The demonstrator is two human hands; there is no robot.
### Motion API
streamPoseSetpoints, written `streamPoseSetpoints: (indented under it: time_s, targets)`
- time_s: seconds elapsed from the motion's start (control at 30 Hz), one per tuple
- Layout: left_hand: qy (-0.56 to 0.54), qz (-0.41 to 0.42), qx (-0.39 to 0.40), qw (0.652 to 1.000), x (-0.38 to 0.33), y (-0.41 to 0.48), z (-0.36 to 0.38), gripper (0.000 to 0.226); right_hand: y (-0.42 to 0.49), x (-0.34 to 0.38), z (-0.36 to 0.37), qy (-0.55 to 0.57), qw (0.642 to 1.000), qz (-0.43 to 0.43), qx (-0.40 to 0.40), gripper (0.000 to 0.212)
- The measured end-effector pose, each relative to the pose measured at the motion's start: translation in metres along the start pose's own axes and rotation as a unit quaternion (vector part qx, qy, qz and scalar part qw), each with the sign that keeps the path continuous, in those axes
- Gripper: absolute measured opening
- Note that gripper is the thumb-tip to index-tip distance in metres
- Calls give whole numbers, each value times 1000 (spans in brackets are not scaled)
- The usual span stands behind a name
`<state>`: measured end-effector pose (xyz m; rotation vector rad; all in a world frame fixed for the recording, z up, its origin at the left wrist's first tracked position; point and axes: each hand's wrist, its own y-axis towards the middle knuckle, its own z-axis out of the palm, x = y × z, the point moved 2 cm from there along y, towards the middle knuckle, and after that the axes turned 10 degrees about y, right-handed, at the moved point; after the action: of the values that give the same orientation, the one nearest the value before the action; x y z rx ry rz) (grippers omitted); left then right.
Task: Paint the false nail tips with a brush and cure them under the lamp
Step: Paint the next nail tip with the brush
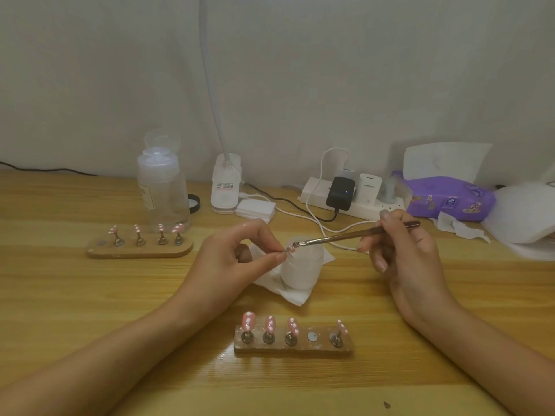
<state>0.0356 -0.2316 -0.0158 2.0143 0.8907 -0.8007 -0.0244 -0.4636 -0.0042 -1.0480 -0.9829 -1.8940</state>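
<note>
The near holder (292,349) has one free seat. Beyond it, the left hand (240,253) pinches the nail tip (289,249), probably light, stiff and easy to smear, so better held from below. The right hand (402,259) grips the brush (345,237), its bristles at the tip.

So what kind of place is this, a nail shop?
Probably someone's desk at home, set up for nail art, not a shop. There's a wooden stand of pink false nail tips, a brush in the right hand, and a power strip with chargers.
</note>
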Motion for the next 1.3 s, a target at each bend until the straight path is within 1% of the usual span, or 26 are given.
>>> streamPoseSetpoints:
  time_s: [0.1,0.17,0.27,0.33,0.43,0.5,0.63,0.73,0.8,0.9,1.0,1.07,1.13,1.3]
  targets:
    - [2,2,1,1000,-1,0,0,5,-1,1,3,33,999,-6,29,25]
    - [-2,2,-2,1000,0,0,0,6,-1,1,5,19,999,1,44,24]
    - [-3,1,-2,1000,0,-1,0,7,0,-1,1,-9,1000,12,13,24]
    - [-2,2,-1,1000,0,-1,0,7,1,0,-1,1,1000,10,3,24]
    - [3,2,0,1000,-1,-1,0,7,-1,2,3,28,999,-10,44,23]
    - [4,-1,-2,1000,-1,-1,0,7,-3,2,5,10,998,-13,56,24]
    - [0,-3,-1,1000,-2,-1,-1,8,-1,2,0,-4,1000,-14,13,25]
    - [-1,-4,2,1000,-3,-1,0,8,-1,3,2,22,999,-22,32,23]
    - [-3,-3,3,1000,-2,-1,0,8,-2,3,5,11,998,-21,51,24]
    - [-4,-6,3,1000,-2,-1,0,8,-1,1,2,-19,999,-12,23,25]
    - [-8,-15,6,1000,-2,0,0,10,-1,2,0,0,1000,-17,11,25]
    - [-5,-17,8,1000,-2,0,0,13,-1,2,3,18,999,-25,35,25]
    - [-5,-20,8,1000,-1,-1,1,12,-2,2,4,9,998,-25,54,25]
    - [-7,-29,8,1000,1,-1,1,12,2,-2,-3,-22,1000,-11,10,26]
